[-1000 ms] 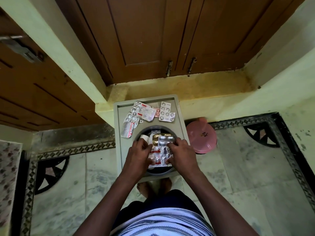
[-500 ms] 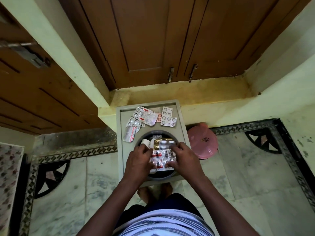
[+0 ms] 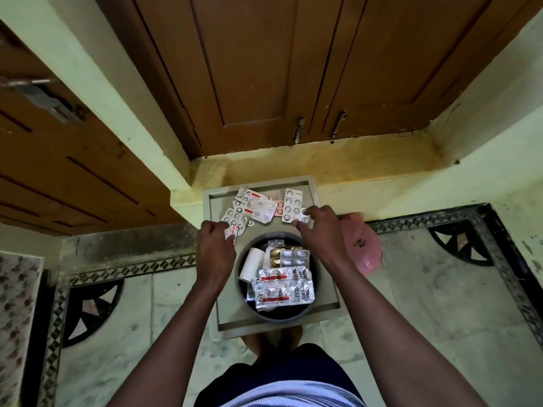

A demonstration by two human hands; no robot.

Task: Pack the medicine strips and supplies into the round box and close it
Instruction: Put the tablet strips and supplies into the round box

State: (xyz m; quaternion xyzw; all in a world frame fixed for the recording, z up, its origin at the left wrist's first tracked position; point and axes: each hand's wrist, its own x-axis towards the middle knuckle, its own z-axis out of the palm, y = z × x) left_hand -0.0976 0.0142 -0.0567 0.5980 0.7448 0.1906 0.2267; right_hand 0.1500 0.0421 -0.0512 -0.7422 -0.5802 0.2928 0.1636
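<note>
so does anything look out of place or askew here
Nothing damaged or spilled. The large silver blister strips lie tilted across the round grey box, poking over its right rim, so the pink round lid, off on the floor, might not seat. Loose strips overlap messily on the grey tray.

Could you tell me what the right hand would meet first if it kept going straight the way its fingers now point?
The right hand points away and slightly left; its fingertips already reach the white blister strip on the grey tray, so that comes first. Height above it is unclear.
</note>
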